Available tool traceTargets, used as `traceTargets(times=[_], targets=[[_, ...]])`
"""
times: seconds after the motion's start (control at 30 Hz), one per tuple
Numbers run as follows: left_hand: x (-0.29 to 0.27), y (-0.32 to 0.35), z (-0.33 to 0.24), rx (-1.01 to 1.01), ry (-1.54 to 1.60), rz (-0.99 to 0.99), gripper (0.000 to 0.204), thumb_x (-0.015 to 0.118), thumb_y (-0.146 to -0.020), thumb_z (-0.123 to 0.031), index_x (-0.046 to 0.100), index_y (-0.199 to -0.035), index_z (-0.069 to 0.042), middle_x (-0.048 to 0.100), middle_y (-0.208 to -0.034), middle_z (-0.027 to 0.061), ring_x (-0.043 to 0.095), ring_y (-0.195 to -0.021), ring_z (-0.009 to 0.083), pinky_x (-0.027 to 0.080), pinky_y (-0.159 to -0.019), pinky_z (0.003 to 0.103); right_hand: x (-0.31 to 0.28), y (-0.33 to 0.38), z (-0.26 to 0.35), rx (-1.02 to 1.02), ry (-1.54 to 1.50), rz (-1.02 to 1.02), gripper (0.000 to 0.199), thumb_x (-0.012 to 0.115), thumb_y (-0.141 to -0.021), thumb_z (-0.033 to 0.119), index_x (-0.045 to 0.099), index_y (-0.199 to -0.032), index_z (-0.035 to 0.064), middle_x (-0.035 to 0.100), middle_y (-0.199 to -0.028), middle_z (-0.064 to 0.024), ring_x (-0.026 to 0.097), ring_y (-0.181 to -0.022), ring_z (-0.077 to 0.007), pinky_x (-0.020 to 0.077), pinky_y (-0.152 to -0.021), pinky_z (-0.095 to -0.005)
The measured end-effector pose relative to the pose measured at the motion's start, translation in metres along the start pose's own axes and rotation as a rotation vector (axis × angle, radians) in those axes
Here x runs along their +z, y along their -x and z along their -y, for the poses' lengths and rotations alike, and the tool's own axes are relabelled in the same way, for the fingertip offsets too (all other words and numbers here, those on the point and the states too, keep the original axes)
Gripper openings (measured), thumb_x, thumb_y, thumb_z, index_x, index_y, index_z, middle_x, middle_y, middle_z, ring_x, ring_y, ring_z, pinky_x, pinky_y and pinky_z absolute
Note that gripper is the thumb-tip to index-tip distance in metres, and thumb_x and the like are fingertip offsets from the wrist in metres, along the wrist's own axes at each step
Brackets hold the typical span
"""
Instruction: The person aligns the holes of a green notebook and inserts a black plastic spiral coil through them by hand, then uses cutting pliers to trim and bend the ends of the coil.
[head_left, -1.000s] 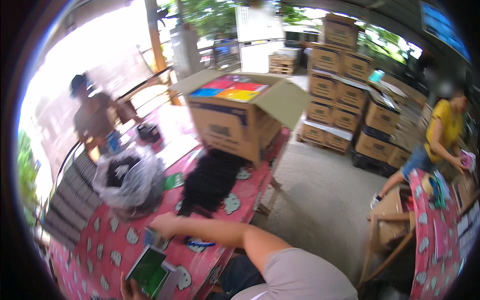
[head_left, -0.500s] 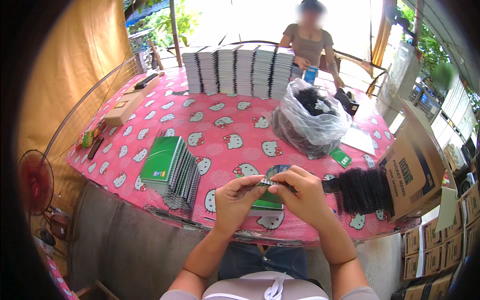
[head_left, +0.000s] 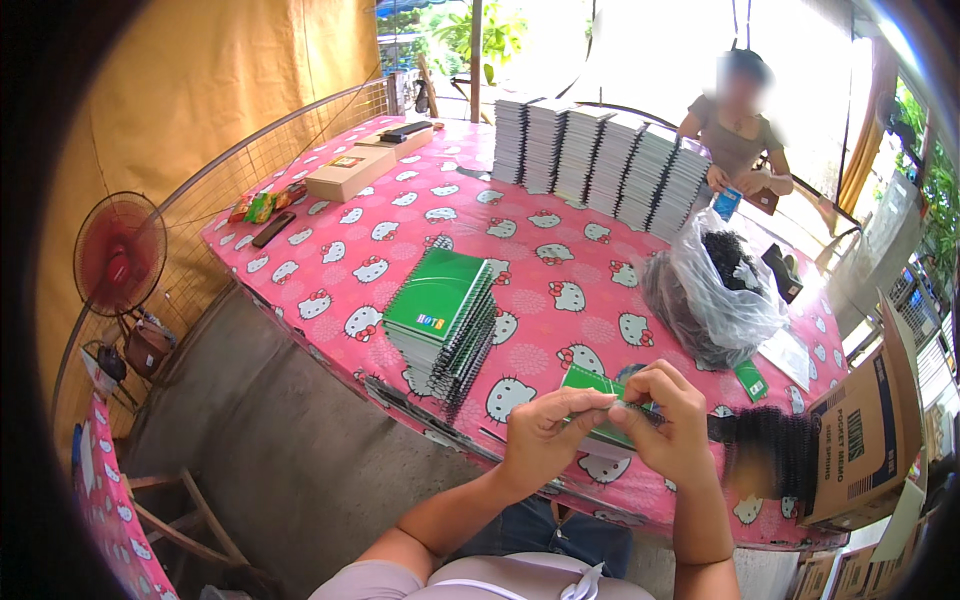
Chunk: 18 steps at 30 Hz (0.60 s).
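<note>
Both hands sit at the same spot over the near table edge as 0.5 s ago, and the view has tipped up a bit, so the far stacks show fuller. Left hand [head_left: 548, 432] and right hand [head_left: 668, 425] meet at the fingertips, each pinching a small green notebook [head_left: 588, 384] held just above the pink patterned tablecloth [head_left: 400, 215]; a thin dark spiral seems to run between the 2 pinches, too small to be sure. Fingers of both hands are curled and closed on the notebook's edge.

Left of the hands lies a fanned pile of green spiral notebooks [head_left: 440, 310]. Right of them is a clear plastic bag [head_left: 715, 300] full of black coils, and more black coils [head_left: 775, 455] lie loose by an open cardboard box [head_left: 865, 440]. Tall white stacks [head_left: 600, 155] line the far side, where another person [head_left: 738, 125] sits holding something blue. A flat cardboard box [head_left: 350, 172] rests far left; a red fan [head_left: 118, 255] stands off the table.
</note>
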<state>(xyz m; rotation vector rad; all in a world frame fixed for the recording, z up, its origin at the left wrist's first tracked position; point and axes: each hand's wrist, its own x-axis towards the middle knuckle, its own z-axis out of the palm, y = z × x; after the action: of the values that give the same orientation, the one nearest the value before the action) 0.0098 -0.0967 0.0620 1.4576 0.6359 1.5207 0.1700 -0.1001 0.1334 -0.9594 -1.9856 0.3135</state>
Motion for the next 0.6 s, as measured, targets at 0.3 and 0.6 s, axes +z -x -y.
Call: traceTargets(times=[0.3, 0.6], targets=[[-0.029, 0.009, -0.020, -0.059, 0.160, -0.125, 0.034, 0.065, -0.081, 0.008, 0.056, -0.114, 0.005, 0.065, -0.103, 0.0123, 0.062, -0.096, 0.0142, 0.052, -0.083, 0.025, 0.028, -0.013, 0.028, -0.107, 0.003, 0.025, 0.022, 0.064, -0.072, -0.007, 0.064, -0.092, -0.0003, 0.062, -0.084, -0.0140, 0.061, -0.073, -0.0243, 0.0482, -0.063, -0.0315], [-0.141, -0.027, -0.020, 0.351, -0.328, -0.940, 0.062, 0.036, -0.097, -0.052, 0.047, -0.127, 0.002, 0.053, -0.124, 0.0154, 0.048, -0.115, 0.0219, 0.033, -0.103, 0.039, 0.091, -0.141, 0.006, 0.197, -0.978, -0.136, 0.030, 0.064, -0.082, 0.010, 0.058, -0.110, 0.0001, 0.060, -0.097, -0.0081, 0.057, -0.084, -0.0164, 0.0469, -0.072, -0.0308]])
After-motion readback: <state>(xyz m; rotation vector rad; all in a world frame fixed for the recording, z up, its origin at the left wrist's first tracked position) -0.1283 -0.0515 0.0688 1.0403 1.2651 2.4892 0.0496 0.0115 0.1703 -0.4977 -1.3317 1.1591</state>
